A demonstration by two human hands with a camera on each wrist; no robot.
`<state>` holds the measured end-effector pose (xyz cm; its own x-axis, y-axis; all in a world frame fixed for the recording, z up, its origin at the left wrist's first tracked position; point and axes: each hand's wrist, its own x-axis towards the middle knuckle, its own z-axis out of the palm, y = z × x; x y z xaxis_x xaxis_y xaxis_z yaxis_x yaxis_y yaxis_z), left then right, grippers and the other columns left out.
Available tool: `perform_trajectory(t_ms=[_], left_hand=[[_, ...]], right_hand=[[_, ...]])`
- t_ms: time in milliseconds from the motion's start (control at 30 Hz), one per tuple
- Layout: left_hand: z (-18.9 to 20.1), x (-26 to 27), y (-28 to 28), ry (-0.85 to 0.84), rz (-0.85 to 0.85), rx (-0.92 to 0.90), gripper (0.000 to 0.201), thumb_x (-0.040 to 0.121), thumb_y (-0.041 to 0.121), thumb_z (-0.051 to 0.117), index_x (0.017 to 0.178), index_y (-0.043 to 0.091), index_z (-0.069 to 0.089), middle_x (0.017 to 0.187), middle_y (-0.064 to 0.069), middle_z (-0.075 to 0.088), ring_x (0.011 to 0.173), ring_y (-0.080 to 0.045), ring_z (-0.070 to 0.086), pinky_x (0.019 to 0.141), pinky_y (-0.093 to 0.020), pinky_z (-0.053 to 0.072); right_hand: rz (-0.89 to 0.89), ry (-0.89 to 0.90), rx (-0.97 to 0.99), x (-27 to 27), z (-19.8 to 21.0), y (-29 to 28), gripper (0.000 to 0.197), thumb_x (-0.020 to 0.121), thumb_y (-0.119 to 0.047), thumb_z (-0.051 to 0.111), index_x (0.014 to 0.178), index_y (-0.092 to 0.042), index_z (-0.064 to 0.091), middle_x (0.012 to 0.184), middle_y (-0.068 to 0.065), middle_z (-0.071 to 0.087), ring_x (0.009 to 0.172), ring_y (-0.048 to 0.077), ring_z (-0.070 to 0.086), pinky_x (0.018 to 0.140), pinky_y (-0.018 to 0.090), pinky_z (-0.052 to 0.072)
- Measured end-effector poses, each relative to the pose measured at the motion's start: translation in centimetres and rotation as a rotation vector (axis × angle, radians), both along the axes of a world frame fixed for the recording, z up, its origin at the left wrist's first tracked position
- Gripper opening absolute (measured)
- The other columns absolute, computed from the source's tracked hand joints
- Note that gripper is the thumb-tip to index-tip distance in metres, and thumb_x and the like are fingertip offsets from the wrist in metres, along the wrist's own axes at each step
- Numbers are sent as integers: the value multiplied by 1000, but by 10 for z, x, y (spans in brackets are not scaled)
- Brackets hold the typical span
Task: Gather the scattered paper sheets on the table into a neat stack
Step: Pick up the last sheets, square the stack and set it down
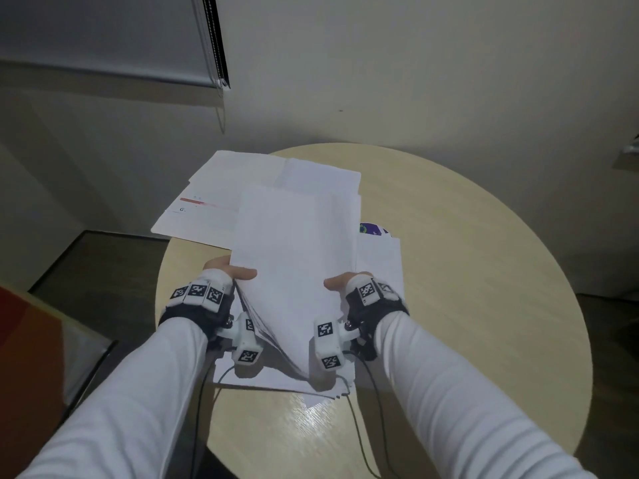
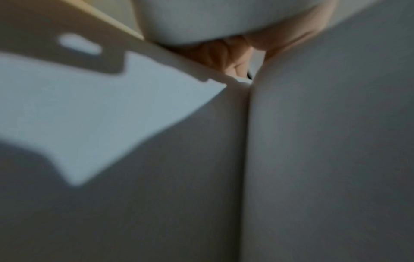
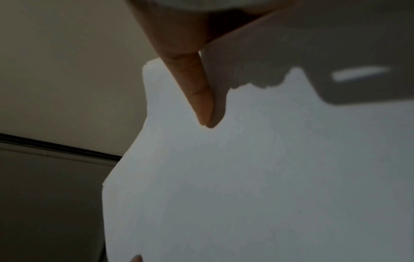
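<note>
Both hands, left hand [image 1: 221, 276] and right hand [image 1: 352, 283], pinch the tilted bundle of sheets [image 1: 294, 250] by its sides above the table's near edge [image 1: 276, 426], apparently squaring it, while loose sheets [image 1: 221, 188] overhang the far-left rim

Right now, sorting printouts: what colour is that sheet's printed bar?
Red, on the left sheet; head view.

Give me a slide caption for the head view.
Both hands, left and right, hold a paper stack above the table.

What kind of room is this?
Probably an office or meeting room: a round pale wooden table stands against a plain wall, a grey roller blind covers the window, and both hands hold up a bundle of white paper sheets.
</note>
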<state>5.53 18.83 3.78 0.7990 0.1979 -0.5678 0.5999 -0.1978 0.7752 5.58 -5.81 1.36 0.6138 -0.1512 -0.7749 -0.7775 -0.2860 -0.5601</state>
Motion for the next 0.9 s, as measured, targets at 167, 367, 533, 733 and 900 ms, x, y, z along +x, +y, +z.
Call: perform_trajectory(t_ms=[167,367,533,733,900], left_hand=[[45,8,-27,-267,-58,-184,37,74,-7,67,109,5,63,78,-2,71,88,-31,66,77,-35,56],[82,28,-73,-472,-143,-164,55,79,-5,64,128,12,46,104,-10,64,82,-30,63,73,-35,56],[94,40,-90,-477,-404,17,93,63,-14,73,140,6,25,126,-13,52,119,-28,49,100,-41,45],[96,42,-102,-528,-274,-20,54,75,-13,65,126,-9,47,116,-16,58,84,-7,68,73,-12,52],[81,29,-119,-540,-80,-136,43,83,1,64,124,-1,53,109,-10,59,88,-12,56,52,3,41]], right_hand=[[-86,-186,-27,3,81,-15,52,76,-30,73,118,-11,50,110,18,61,97,39,60,76,42,47],[-273,-679,109,6,112,-44,30,80,-1,59,106,-16,59,90,7,64,86,29,62,69,35,56],[-438,-907,330,-4,129,-63,40,84,19,50,114,-7,50,81,0,58,60,6,61,51,7,49],[-390,-1066,159,-6,123,-81,35,76,14,65,82,-19,53,67,-17,66,59,-14,57,67,12,47],[-479,-1140,250,-16,108,-74,39,78,14,63,85,-23,56,73,-18,68,65,-10,61,70,9,50]])
